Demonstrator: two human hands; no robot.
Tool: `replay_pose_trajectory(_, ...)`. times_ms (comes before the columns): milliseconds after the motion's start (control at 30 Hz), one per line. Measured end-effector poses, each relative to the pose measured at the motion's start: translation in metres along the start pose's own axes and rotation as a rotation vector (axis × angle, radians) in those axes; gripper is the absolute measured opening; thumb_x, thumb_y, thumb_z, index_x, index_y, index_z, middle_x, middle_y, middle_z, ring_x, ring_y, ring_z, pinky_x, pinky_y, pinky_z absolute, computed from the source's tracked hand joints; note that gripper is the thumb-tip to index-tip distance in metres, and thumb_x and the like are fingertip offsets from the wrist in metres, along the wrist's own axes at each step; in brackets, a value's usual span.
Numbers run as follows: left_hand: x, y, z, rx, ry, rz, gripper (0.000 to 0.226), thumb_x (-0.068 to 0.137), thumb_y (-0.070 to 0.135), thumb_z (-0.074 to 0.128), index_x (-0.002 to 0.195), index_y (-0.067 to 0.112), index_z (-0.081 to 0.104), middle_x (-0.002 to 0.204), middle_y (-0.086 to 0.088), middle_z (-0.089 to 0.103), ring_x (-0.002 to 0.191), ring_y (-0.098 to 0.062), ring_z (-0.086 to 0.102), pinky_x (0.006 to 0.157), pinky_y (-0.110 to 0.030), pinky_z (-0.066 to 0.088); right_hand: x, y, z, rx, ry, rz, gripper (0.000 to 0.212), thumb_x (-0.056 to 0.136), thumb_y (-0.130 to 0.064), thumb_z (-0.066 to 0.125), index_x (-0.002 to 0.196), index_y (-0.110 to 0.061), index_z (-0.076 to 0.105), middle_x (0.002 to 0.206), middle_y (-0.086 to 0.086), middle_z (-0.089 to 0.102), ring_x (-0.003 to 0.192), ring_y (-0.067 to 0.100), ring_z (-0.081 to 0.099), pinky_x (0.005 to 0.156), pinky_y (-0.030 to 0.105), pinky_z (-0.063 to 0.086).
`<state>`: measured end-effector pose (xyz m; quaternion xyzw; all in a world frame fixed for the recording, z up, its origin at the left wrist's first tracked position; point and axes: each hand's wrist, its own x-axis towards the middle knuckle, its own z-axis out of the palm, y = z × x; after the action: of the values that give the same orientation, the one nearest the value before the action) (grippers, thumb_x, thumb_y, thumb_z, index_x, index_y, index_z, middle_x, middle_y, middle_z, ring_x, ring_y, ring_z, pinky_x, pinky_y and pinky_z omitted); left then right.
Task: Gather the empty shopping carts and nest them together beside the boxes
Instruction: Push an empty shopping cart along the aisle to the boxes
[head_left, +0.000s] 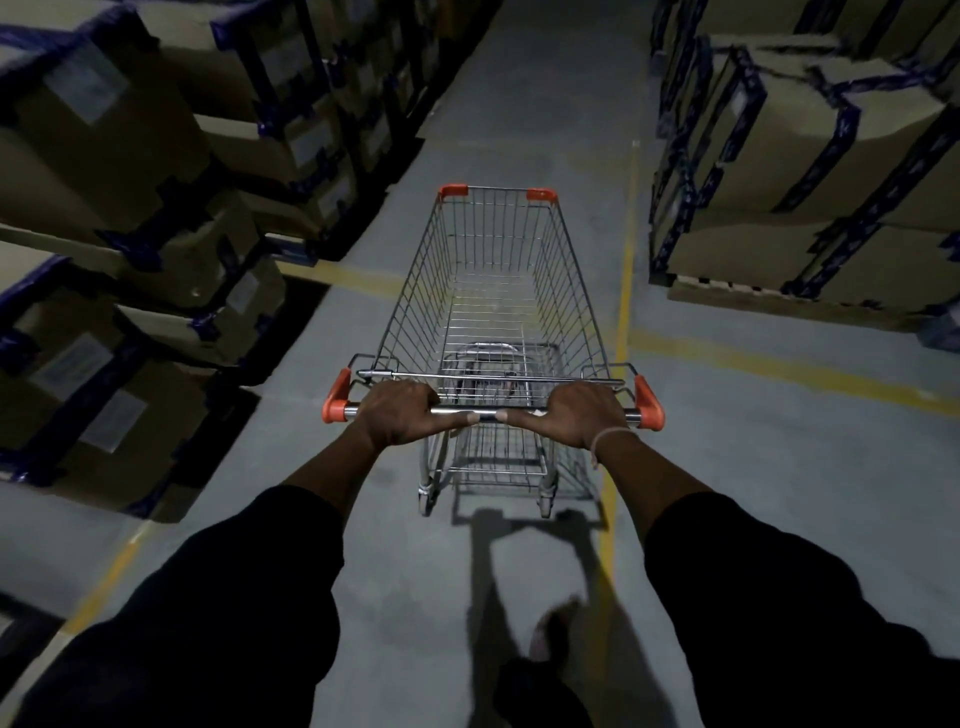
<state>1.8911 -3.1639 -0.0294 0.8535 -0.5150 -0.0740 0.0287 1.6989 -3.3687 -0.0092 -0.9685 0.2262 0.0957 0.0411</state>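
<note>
An empty wire shopping cart (493, 291) with orange corner caps stands in the aisle straight ahead, its basket pointing away from me. My left hand (400, 415) grips the left part of the metal handle bar (485, 414). My right hand (582, 415), with a thin band on the wrist, grips the right part of the same bar. The thumbs nearly meet at the bar's middle. Stacks of cardboard boxes (119, 171) with blue strapping line the left of the aisle. No other cart is in view.
More strapped boxes on a pallet (810, 197) stand at the right. Yellow floor lines (626, 291) run along and across the grey concrete aisle (545, 104), which stretches ahead between the stacks. My foot (550, 634) shows below the cart.
</note>
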Motion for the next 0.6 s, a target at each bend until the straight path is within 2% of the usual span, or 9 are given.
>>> replay_pose_trajectory(167, 0.061, -0.003, -0.007, -0.028, -0.002, -0.085, 0.078, 0.079, 0.095, 0.038, 0.053, 0.022, 0.047, 0.049, 0.007, 0.051, 0.047, -0.01, 0.054, 0.051, -0.022, 0.029, 0.072, 0.038, -0.019, -0.026, -0.012, -0.08, 0.092, 0.072, -0.106, 0.021, 0.055, -0.02, 0.051, 0.054, -0.001, 0.055, 0.055, 0.018, 0.057, 0.054, 0.029, 0.03)
replay_pose_trajectory(333, 0.105, -0.01, -0.012, -0.039, 0.015, -0.174, 0.085, 0.074, 0.099, 0.033, 0.054, 0.019, 0.05, 0.05, 0.004, 0.055, 0.046, -0.01, 0.054, 0.051, -0.023, 0.031, 0.135, 0.063, -0.03, -0.043, -0.002, -0.165, 0.094, 0.07, -0.107, 0.018, 0.056, -0.021, 0.053, 0.056, -0.001, 0.056, 0.056, 0.019, 0.059, 0.059, 0.03, 0.039)
replay_pose_trajectory(467, 0.137, -0.021, -0.015, -0.043, 0.021, -0.213, 0.083, 0.076, 0.098, 0.033, 0.054, 0.019, 0.048, 0.05, 0.004, 0.052, 0.046, -0.011, 0.052, 0.052, -0.024, 0.031, 0.182, 0.075, -0.037, -0.041, -0.006, -0.22, 0.096, 0.067, -0.109, 0.015, 0.056, -0.021, 0.052, 0.056, -0.002, 0.056, 0.056, 0.018, 0.06, 0.068, 0.031, 0.048)
replay_pose_trajectory(600, 0.172, -0.041, -0.017, -0.044, 0.044, -0.261, 0.085, 0.075, 0.1, 0.032, 0.054, 0.02, 0.052, 0.051, 0.003, 0.057, 0.047, -0.011, 0.055, 0.052, -0.023, 0.032, 0.234, 0.08, -0.048, -0.049, -0.006, -0.262, 0.097, 0.067, -0.109, 0.016, 0.059, -0.02, 0.054, 0.061, 0.0, 0.062, 0.059, 0.019, 0.061, 0.069, 0.031, 0.047)
